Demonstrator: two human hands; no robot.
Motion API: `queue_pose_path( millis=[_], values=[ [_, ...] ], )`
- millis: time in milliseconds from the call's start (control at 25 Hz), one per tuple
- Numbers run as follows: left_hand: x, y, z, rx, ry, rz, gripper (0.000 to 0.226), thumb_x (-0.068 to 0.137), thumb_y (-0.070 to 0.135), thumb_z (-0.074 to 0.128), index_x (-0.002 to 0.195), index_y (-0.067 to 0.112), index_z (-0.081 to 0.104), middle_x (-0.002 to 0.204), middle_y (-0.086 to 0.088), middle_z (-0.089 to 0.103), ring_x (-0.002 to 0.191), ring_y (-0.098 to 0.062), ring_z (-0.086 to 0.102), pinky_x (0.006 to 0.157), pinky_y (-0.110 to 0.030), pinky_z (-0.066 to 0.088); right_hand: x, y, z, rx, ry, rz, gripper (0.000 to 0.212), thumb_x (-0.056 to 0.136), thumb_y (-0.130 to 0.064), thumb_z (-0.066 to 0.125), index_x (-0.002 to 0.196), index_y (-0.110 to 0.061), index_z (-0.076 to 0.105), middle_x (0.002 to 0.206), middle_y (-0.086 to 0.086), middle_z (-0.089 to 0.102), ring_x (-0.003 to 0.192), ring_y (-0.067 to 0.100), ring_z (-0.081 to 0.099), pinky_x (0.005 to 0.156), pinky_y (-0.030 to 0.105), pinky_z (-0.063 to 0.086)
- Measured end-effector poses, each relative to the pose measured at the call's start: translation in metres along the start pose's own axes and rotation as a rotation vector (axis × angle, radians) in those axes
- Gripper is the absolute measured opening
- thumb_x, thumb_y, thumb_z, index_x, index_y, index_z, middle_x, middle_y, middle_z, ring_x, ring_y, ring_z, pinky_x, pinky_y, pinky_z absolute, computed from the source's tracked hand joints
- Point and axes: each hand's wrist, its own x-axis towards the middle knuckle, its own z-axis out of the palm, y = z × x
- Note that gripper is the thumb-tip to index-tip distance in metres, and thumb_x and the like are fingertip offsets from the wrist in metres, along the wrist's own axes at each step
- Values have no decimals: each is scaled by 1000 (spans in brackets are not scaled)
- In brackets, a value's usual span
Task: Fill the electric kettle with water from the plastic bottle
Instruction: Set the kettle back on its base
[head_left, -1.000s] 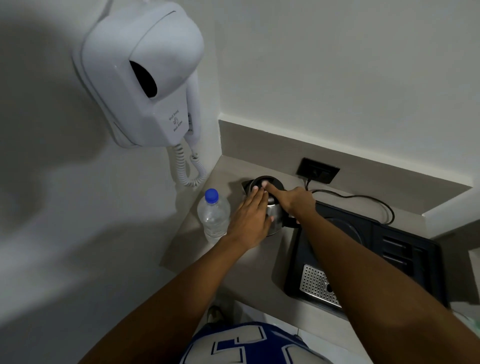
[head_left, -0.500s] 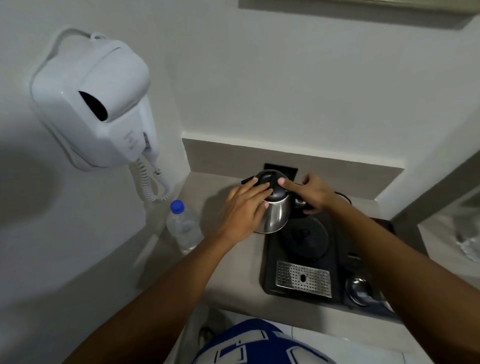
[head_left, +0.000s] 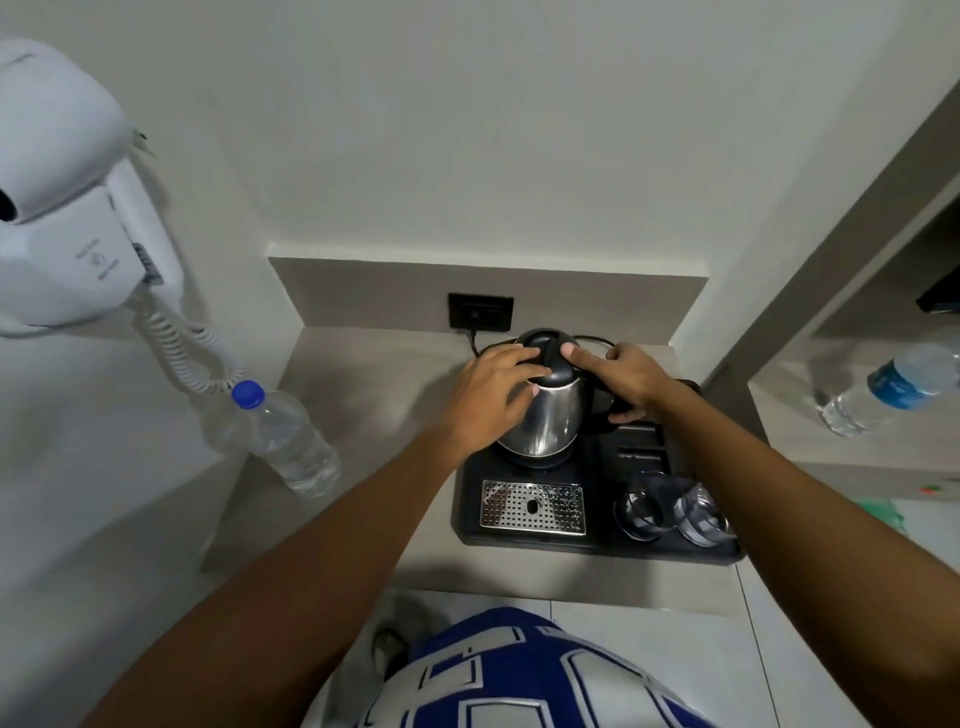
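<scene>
A steel electric kettle (head_left: 545, 421) with a black lid stands on its base at the back of a black tray (head_left: 597, 540). My left hand (head_left: 493, 389) lies against the kettle's left side, fingers reaching onto the lid. My right hand (head_left: 631, 376) grips the black handle on the kettle's right, thumb pressing the lid's edge. The lid is down. A clear plastic bottle (head_left: 283, 441) with a blue cap stands capped on the counter to the left, apart from both hands.
A white wall-mounted hair dryer (head_left: 67, 239) with a coiled cord hangs at the left above the bottle. A black socket (head_left: 480, 312) sits behind the kettle. Glasses (head_left: 670, 506) and a drip grate (head_left: 532, 506) sit on the tray. Another bottle (head_left: 893, 387) lies on the right shelf.
The kettle, held in both hands, has moved right from the counter onto its base on the tray. The camera has swung to the right.
</scene>
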Motion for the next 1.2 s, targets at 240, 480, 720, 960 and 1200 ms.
queue_pose_path(
  millis=[240,480,720,960,1200],
  values=[
    [5,-1,12,-91,59,-80,21,86,19,73,106,12,74,113,-3,72,109,-20,59,98,-41,44,4,9,-2,23,-36,-39,64,76,-73,61,96,-14,52,97,0,55,92,21,57,69,48,62],
    [9,3,18,-189,98,-245,60,79,25,81,132,6,58,131,-11,62,118,-26,54,101,-37,41,24,56,-21,528,-187,-88,8,100,-32,52,102,-25,52,108,3,53,100,24,57,67,41,59],
    [10,3,16,-189,83,-301,62,77,27,81,132,10,58,123,-8,66,110,-21,55,95,-31,42,24,55,-16,482,-128,-135,13,96,-35,60,99,-23,54,99,0,60,87,20,62,63,39,58],
    [6,4,18,-185,117,-321,60,78,27,81,130,10,60,123,-9,67,110,-26,55,96,-38,44,21,55,-6,392,-96,-186,27,102,-43,43,101,-25,63,99,3,62,94,22,60,71,39,54],
    [2,4,24,11,170,-269,61,80,55,64,124,14,65,125,-3,68,99,-28,60,85,-44,49,22,56,6,156,51,-222,53,102,-53,19,117,-16,55,116,14,60,110,29,56,103,52,43]
  ],
)
